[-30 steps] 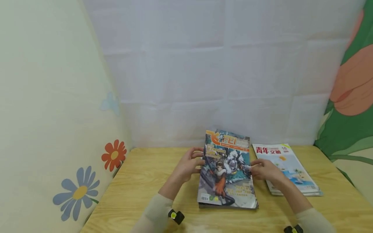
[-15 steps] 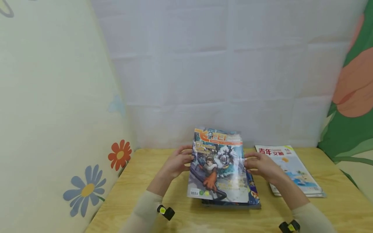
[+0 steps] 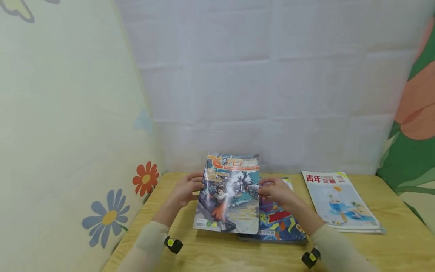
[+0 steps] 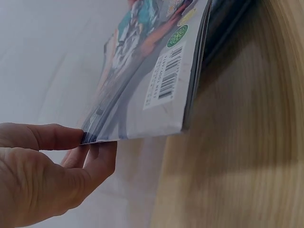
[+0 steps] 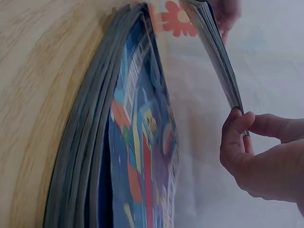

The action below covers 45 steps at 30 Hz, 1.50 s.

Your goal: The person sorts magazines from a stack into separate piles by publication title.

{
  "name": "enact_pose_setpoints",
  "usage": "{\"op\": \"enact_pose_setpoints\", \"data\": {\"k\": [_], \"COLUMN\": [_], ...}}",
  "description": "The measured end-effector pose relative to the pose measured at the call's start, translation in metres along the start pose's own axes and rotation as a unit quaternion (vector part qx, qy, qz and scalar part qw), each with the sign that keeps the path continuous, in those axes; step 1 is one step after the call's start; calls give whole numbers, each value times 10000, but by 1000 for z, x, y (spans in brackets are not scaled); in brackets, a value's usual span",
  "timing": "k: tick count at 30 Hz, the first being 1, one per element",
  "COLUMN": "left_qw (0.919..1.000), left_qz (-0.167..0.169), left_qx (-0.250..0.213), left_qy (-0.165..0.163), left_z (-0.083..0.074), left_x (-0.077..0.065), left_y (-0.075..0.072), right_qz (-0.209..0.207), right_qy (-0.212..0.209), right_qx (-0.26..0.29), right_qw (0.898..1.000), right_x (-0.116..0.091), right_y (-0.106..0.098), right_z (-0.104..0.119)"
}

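A glossy magazine (image 3: 225, 200) with an orange title and a red-skirted figure is held up off the table, between both hands. My left hand (image 3: 185, 190) pinches its left edge; in the left wrist view the thumb (image 4: 57, 137) lies on the cover and the fingers go beneath. On the opposite edge my right hand (image 3: 276, 192) pinches it, thumb and fingers meeting at the pages in the right wrist view. Below and to the right lies a stack of magazines (image 5: 142, 142) with a blue, colourful cover on top, partly hidden by the held magazine and right forearm.
Farther right on the wooden table (image 3: 170, 245) lies another small stack of magazines (image 3: 343, 204), white with a red title. A white cloth (image 3: 265, 94) hangs behind the table. A flower-printed panel (image 3: 68, 132) stands along the left side.
Both hands have lifted the orange-titled magazine off the stack and carried it left. The colourful blue cover underneath has come into view.
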<state>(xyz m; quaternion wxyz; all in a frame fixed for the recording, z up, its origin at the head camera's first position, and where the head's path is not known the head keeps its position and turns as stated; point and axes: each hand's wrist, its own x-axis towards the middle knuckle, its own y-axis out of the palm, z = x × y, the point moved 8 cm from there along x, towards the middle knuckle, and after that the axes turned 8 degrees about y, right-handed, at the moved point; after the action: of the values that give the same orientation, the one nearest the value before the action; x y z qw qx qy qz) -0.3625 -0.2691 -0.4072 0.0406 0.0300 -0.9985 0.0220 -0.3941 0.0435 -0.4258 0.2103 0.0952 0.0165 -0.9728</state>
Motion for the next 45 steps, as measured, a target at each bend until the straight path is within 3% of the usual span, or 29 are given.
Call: {"op": "enact_pose_setpoints", "data": {"k": [8,16,25,32,39,42,45], "left_qw": [9966,9900,9832,9721,9498,9258,8930], "left_qz": [-488,-842,-911,-816,-483,-329,-183], "left_qx": [562,934,1280,1937,3027,3727,4480], "left_qy": [-365,-633,-935,-1038,-635,-541,-389], "left_z": [22,47,69,68,53,43,32], "left_x": [2,5,12,12,21,20,19], "left_y": [-48,-84,-107,-112,-100,-94,-88], "right_qz": [115,253,34,16,-12,25,64], "right_qy": [265,392,618,610,623,601,514], "right_qx": [212,325,288,104,-244,-446,-553], "right_qw": [9994,9984,9977,9981,9978,9972,9971], "right_x": [30,58,76,79,75,69,61], "right_y": [44,82,101,108,106,105,104], "right_z": [-9,-21,-33,-33,-31,-28,-22]}}
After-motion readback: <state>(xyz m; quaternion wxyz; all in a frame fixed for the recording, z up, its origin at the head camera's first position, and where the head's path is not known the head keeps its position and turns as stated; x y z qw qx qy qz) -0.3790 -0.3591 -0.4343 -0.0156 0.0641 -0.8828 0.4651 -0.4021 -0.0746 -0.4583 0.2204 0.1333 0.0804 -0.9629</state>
